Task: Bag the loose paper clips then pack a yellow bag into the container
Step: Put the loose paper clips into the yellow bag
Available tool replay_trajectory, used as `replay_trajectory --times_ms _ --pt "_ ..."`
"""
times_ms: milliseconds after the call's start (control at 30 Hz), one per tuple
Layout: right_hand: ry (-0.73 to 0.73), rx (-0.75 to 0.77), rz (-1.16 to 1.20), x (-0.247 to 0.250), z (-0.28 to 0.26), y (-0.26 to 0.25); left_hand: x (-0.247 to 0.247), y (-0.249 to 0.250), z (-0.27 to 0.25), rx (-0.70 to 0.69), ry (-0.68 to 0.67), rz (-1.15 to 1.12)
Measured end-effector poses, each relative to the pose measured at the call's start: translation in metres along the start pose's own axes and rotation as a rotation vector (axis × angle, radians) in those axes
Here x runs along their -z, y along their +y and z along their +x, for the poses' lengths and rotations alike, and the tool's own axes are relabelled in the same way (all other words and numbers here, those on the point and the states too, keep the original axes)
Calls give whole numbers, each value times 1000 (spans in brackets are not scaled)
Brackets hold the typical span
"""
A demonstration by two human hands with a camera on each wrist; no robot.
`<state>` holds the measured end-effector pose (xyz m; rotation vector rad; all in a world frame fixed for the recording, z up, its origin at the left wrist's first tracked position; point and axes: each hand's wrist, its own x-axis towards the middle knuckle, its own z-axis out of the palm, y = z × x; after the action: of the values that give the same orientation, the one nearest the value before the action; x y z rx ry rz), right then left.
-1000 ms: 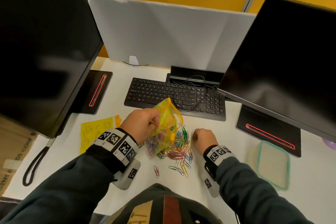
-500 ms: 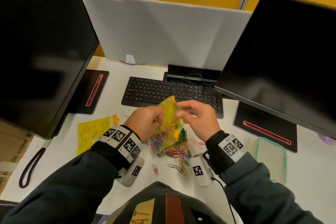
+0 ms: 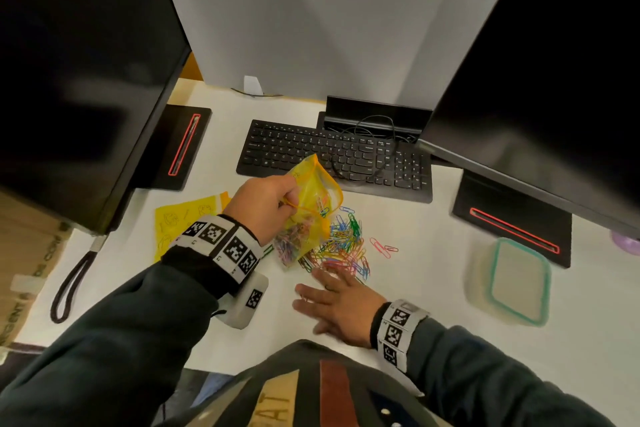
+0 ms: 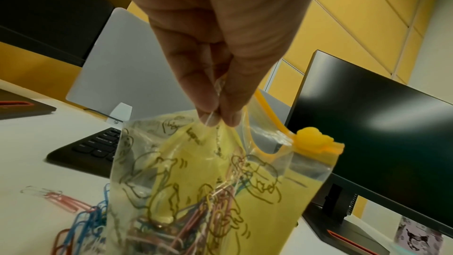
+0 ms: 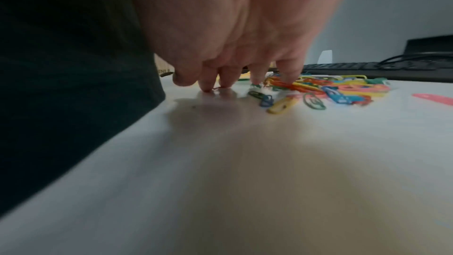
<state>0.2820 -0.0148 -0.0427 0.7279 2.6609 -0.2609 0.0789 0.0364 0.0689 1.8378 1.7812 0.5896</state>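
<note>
My left hand (image 3: 266,208) pinches the top edge of a yellow zip bag (image 3: 311,208) between thumb and fingers (image 4: 208,102) and holds it above the desk. The bag (image 4: 220,191) hangs with its mouth open, an orange slider (image 4: 313,141) at one end and several coloured paper clips inside. Loose paper clips (image 3: 346,246) lie in a heap on the white desk under and to the right of the bag. My right hand (image 3: 332,302) lies flat, fingers spread, with its fingertips (image 5: 289,79) on the near edge of the heap (image 5: 331,88). A clear container (image 3: 512,281) with a teal rim stands at the right.
A second yellow bag (image 3: 183,222) lies flat at the left, partly behind my wrist. A black keyboard (image 3: 332,156) with a cable sits behind the heap. Two dark monitors (image 3: 554,80) on black bases (image 3: 512,222) flank the desk. Two pink clips (image 3: 381,248) lie apart at the right.
My right hand left the bag's mouth and came down onto the desk at the near side of the clip heap, fingers now spread flat. The left hand keeps holding the bag up.
</note>
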Motion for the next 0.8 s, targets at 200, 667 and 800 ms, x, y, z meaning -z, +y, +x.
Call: replay_trajectory --times_ms 200,667,800 --pt "12 -231 5 3 -16 27 -2 -8 -10 24 2 7" --pt "233 -740 547 10 -1 27 -8 -7 -21 31 -10 14" --pt "262 -752 514 10 5 27 -8 -7 -22 12 -12 8"
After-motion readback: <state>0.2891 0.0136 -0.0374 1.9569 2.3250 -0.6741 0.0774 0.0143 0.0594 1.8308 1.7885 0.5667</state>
